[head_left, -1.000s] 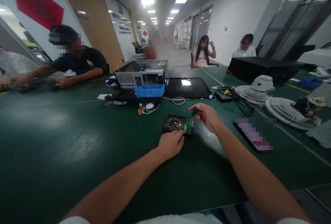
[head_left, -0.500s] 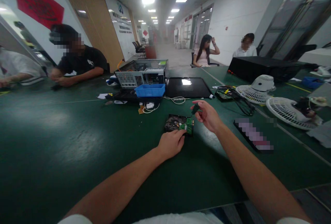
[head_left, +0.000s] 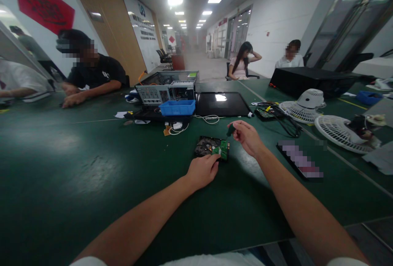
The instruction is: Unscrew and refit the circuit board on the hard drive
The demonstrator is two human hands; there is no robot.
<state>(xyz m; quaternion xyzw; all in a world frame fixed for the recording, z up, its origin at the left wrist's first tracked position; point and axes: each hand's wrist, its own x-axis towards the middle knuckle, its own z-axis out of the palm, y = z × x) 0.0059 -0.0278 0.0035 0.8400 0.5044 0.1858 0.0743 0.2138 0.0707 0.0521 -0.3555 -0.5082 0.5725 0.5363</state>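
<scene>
A hard drive point(head_left: 205, 145) lies flat on the green tabletop in front of me, its underside with a small green circuit board point(head_left: 224, 146) facing up. My left hand point(head_left: 202, 171) is closed on its near edge, the fingertips resting on the board side and the thumb tucked low. In my right hand point(head_left: 248, 139) is a screwdriver point(head_left: 231, 130) with a dark green handle, pinched between thumb and fingers. Its thin shaft points down at the drive's right far corner. Whether the tip sits on a screw is too small to tell.
Beyond the drive stand a blue tray point(head_left: 178, 107), an open computer case point(head_left: 167, 87) and a dark flat panel point(head_left: 225, 104). To the right lie a phone point(head_left: 299, 161), cables point(head_left: 284, 118) and white fan parts point(head_left: 336, 134). Several people sit around the table.
The view has shifted very slightly. My right hand turns a little on the screwdriver, while my left hand stays on the hard drive. At far left, a seated person's hands have moved.
</scene>
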